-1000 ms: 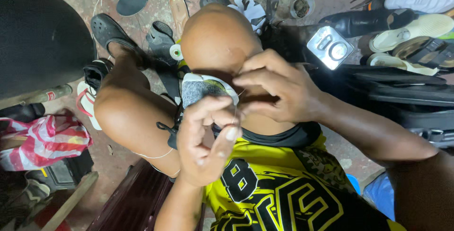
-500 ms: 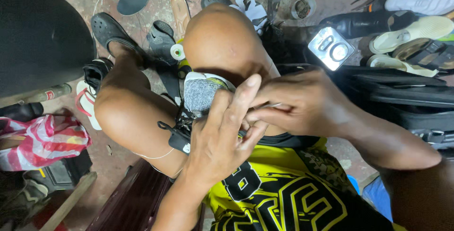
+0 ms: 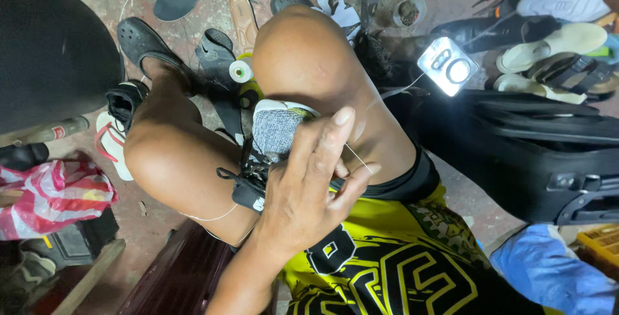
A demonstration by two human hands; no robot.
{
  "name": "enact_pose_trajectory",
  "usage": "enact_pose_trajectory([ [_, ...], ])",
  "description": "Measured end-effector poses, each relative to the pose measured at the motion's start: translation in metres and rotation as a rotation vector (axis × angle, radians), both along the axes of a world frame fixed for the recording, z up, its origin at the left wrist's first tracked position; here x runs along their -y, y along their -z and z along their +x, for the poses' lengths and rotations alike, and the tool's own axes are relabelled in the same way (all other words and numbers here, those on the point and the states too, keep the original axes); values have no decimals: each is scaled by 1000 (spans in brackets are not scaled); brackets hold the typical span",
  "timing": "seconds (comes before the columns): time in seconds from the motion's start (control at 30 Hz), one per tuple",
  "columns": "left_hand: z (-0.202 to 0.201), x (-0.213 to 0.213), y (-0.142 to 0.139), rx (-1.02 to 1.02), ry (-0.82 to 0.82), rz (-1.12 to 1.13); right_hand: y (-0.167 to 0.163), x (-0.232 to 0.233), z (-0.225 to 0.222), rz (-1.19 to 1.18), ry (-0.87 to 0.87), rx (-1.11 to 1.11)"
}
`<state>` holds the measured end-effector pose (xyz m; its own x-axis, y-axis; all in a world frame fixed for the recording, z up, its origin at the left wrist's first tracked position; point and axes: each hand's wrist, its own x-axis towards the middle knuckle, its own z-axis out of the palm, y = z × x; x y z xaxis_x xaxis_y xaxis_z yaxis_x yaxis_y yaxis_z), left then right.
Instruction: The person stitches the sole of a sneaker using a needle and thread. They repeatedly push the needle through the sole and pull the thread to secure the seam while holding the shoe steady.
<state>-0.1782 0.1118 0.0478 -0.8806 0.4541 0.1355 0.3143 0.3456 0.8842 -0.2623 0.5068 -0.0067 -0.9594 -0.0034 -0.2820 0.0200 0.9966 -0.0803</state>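
A grey knit shoe [image 3: 274, 128] with a white toe and black laces is wedged between my bare knees. My left hand [image 3: 303, 192] lies over its heel end, fingers stretched up across it and thumb pressed to the side, holding it in place. A thin white thread [image 3: 358, 158] runs taut past the thumb toward the right. My right hand is out of view. A white thread spool [image 3: 240, 70] sits on the floor just beyond the shoe.
Loose soles, sandals [image 3: 145, 47] and shoes litter the floor ahead. A silver box-shaped lamp [image 3: 447, 65] rests on a black bag [image 3: 535, 154] at right. A pink striped plastic bag [image 3: 51, 196] lies at left, a dark rounded seat [image 3: 51, 50] beyond it.
My right hand, which was pinching at the shoe from the right, has drawn away out of view. My left hand has spread flat over the shoe.
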Motion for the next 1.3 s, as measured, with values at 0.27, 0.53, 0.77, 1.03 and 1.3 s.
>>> enact_pose_trajectory([
  [0.27, -9, -2, -5, 67, -23, 54, -16, 110, 71, -498, -298, -87],
  [0.53, 25, 24, 5, -136, -231, -56, -14, 158, 80, -1155, -198, 72],
  [0.77, 66, 90, 18, 116, -594, -274, -31, 157, 65, -1632, 112, 164],
  [1.03, 108, 87, 63, 9, -657, -279, -14, 212, 61, -1068, -157, -51],
  [1.3, 184, 127, 110, 243, -1089, -26, -2, 209, 66, -1052, -127, -108],
])
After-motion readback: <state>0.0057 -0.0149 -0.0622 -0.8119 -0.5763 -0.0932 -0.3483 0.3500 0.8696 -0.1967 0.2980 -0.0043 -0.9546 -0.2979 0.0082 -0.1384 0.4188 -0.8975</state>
